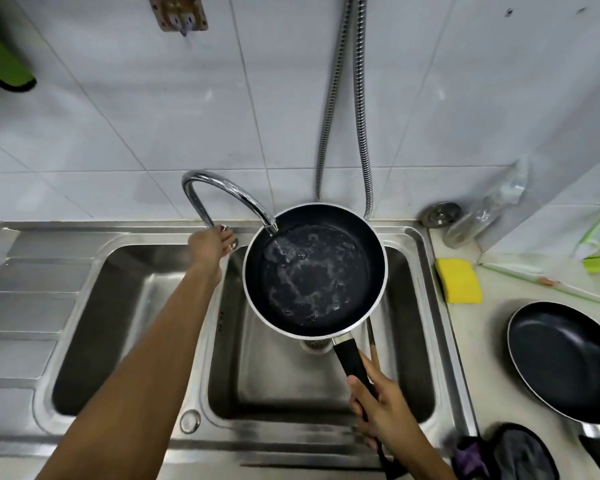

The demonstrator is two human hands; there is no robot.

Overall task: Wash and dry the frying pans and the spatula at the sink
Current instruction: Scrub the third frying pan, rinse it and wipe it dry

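Observation:
My right hand (383,410) grips the black handle of a dark frying pan (314,270) and holds it level over the right sink basin (274,386). Water runs from the chrome tap spout (229,192) into the pan and pools with bubbles. My left hand (210,244) reaches to the base of the tap and holds its knob. A second dark frying pan (565,362) lies on the counter at the right. A thin wooden-handled utensil (373,344), perhaps the spatula, pokes out from under the held pan; its head is hidden.
A yellow sponge (459,280) lies on the counter right of the sink. A dark cloth (513,452) sits at the front right. The left basin (118,323) and drainboard (21,306) lie to the left. A metal hose (361,109) hangs on the tiled wall.

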